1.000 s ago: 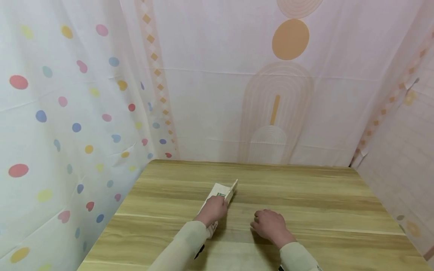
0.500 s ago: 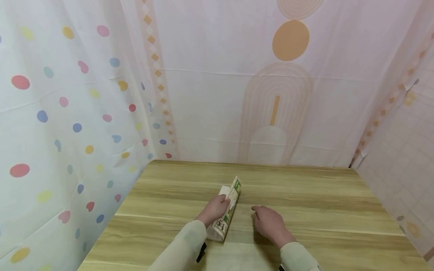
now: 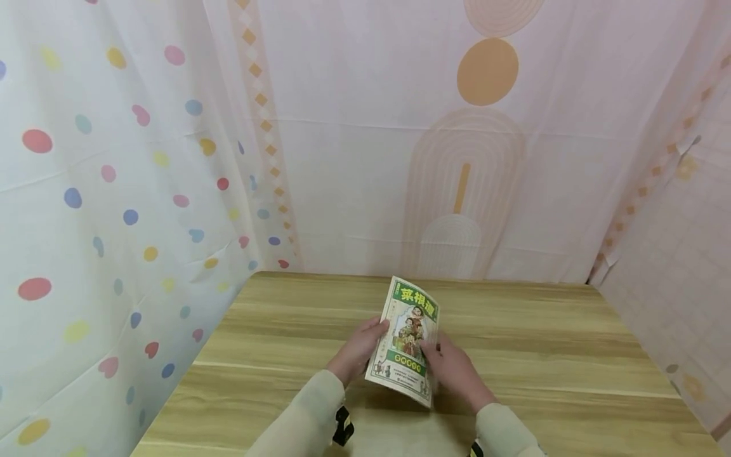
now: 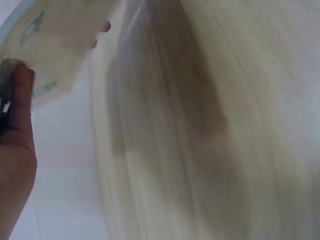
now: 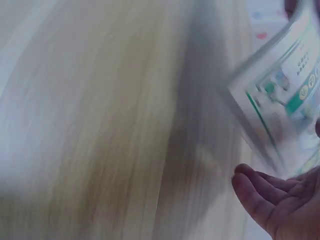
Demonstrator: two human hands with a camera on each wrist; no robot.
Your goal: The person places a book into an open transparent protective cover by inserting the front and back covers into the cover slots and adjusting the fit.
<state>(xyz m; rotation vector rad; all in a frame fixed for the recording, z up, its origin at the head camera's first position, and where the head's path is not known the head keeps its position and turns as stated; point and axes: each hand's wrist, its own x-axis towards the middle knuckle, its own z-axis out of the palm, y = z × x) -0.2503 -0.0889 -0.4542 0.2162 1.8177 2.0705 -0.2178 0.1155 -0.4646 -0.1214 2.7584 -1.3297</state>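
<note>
A thin paperback book (image 3: 407, 343) is held up over the table, its green-and-cream illustrated cover facing up and toward me. Its cover bows slightly. My left hand (image 3: 360, 349) grips the left edge, thumb on the front and fingers behind; the left wrist view shows those fingers against the plain back of the book (image 4: 55, 55). At the right edge, my right hand (image 3: 454, 368) has its thumb over the cover. In the right wrist view its other fingers (image 5: 255, 192) lie behind the blurred book (image 5: 280, 100).
The wood-grain table (image 3: 274, 336) spreads under both hands. Patterned curtains enclose it: a dotted one (image 3: 131, 190) at the left, and a pale arch-print one (image 3: 348, 190) behind the far edge. Dark bands show at both sleeves.
My left hand has raised the book and turned it so the front cover faces me. My right hand, earlier apart from it, has come in to hold the right edge.
</note>
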